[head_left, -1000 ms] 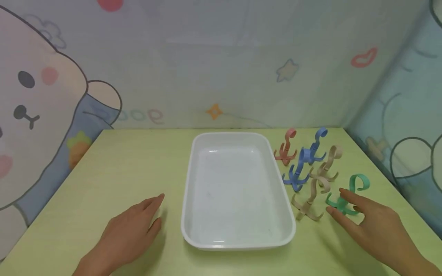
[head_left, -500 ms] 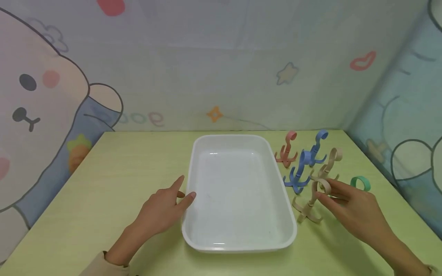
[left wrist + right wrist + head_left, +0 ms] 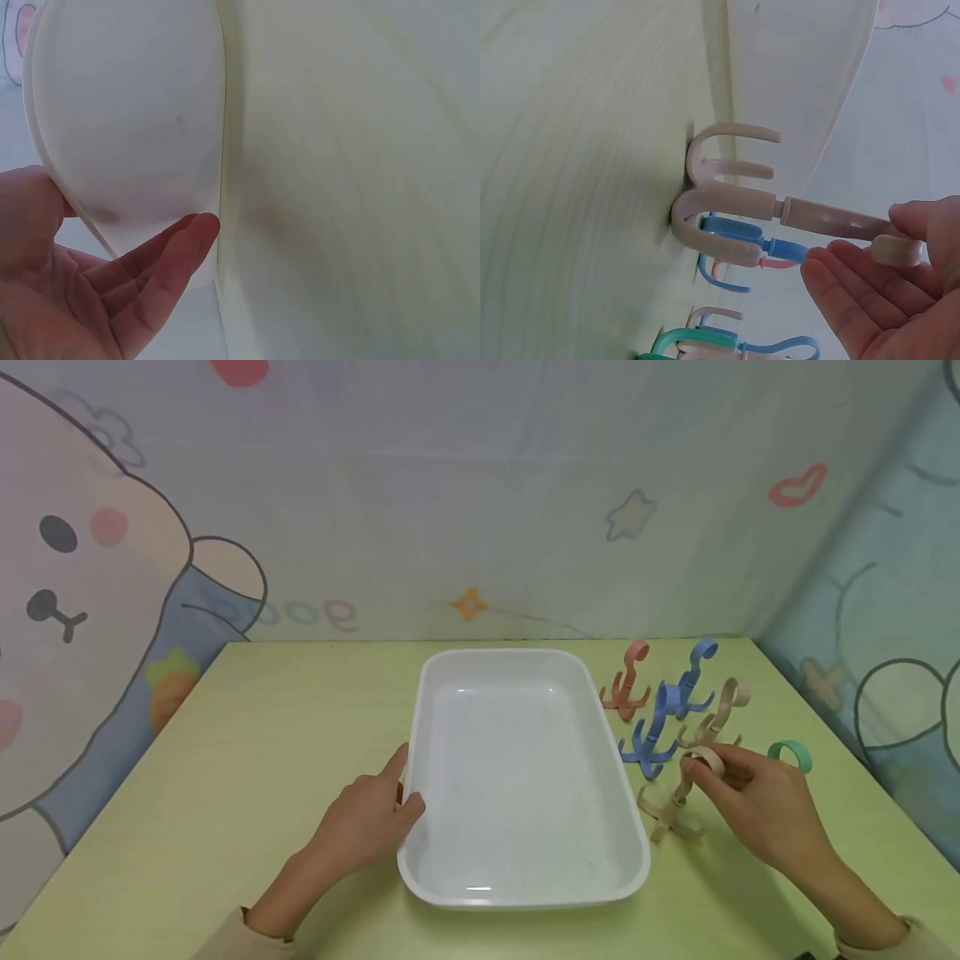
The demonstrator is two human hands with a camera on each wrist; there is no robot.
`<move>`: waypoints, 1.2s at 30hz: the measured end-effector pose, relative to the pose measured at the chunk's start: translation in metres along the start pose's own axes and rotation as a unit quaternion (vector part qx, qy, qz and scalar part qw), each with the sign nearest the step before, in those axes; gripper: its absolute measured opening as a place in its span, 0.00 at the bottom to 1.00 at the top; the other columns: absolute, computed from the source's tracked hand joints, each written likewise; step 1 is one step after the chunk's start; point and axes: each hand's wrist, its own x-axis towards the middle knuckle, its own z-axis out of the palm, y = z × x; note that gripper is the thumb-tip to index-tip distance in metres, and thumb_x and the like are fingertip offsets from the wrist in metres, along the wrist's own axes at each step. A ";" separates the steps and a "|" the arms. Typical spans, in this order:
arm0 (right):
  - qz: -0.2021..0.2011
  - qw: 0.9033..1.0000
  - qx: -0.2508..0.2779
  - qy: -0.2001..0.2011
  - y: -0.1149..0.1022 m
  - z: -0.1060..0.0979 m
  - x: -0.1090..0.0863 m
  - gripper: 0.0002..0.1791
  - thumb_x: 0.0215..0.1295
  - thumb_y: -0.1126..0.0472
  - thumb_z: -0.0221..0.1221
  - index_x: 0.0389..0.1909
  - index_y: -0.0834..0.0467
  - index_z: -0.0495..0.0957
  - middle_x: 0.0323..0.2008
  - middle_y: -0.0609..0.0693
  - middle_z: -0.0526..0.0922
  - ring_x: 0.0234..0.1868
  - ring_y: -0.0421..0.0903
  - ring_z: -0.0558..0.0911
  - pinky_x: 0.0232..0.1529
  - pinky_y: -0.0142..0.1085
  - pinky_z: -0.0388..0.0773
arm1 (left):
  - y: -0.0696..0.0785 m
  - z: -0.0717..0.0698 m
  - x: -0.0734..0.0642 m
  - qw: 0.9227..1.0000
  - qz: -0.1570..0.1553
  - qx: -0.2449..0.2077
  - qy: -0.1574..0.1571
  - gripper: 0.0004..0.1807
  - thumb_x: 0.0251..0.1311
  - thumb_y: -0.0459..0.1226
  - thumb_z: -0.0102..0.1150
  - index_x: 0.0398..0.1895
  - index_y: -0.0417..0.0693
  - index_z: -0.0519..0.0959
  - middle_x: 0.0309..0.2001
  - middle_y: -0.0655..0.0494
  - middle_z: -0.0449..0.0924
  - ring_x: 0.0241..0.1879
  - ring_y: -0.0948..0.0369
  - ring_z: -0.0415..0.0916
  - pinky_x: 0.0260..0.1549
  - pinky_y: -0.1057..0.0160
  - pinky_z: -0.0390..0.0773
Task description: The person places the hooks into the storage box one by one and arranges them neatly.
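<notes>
My left hand (image 3: 363, 818) holds the left side wall of a white rectangular tray (image 3: 517, 777). Its thumb goes over the rim while the fingers (image 3: 172, 259) lie along the outer wall, as the left wrist view shows. To the right of the tray, my right hand (image 3: 776, 810) pinches the curled top of a beige multi-prong hook hanger (image 3: 671, 814) between thumb and fingers. That hanger stands upright, its prongs at the table, and its stem (image 3: 832, 217) appears whole in the right wrist view. Behind the right hand, a green hook hanger (image 3: 801, 755) shows only its curl.
More hook hangers stand close together beyond the right hand: a red one (image 3: 624, 693), a blue one (image 3: 649, 743), another blue one (image 3: 692, 681) and a second beige one (image 3: 726, 702). A printed cloth wall (image 3: 412, 527) rises behind the pale yellow-green table (image 3: 300, 710).
My left hand has moved right and taken hold of the tray's side. My right hand has gone left from the green hanger to the front beige one and now pinches its curl.
</notes>
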 end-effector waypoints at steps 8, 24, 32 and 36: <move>-0.008 0.999 0.029 0.009 0.001 0.003 0.002 0.20 0.73 0.53 0.66 0.54 0.65 0.88 0.39 0.61 0.92 0.34 0.21 0.85 0.31 0.21 0.77 | 0.000 0.003 -0.005 1.000 0.002 -0.001 0.002 0.25 0.69 0.38 0.49 0.70 0.55 0.67 0.32 0.57 0.83 0.24 0.61 0.75 0.26 0.60 0.72; 0.026 0.983 0.182 -0.011 0.002 -0.002 0.006 0.21 0.76 0.59 0.63 0.60 0.69 0.83 0.39 0.23 0.87 0.37 0.26 0.88 0.37 0.27 0.85 | 0.001 0.007 -0.014 1.000 0.001 0.003 0.005 0.30 0.69 0.39 0.50 0.75 0.51 0.64 0.31 0.57 0.80 0.23 0.61 0.72 0.25 0.60 0.70; 0.033 0.975 0.219 -0.002 -0.002 -0.009 0.006 0.16 0.75 0.59 0.63 0.56 0.63 0.86 0.39 0.28 0.90 0.37 0.31 0.91 0.39 0.28 0.85 | 0.002 0.008 -0.017 1.000 -0.005 0.001 0.008 0.39 0.68 0.39 0.51 0.83 0.48 0.57 0.34 0.56 0.83 0.23 0.62 0.72 0.25 0.61 0.71; 0.041 0.975 0.220 0.003 -0.005 -0.014 0.008 0.18 0.75 0.59 0.64 0.57 0.67 0.85 0.39 0.28 0.90 0.37 0.32 0.91 0.39 0.26 0.85 | 0.002 0.008 -0.018 1.000 0.000 0.001 0.008 0.41 0.68 0.39 0.51 0.84 0.48 0.54 0.36 0.56 0.84 0.24 0.62 0.72 0.25 0.62 0.70</move>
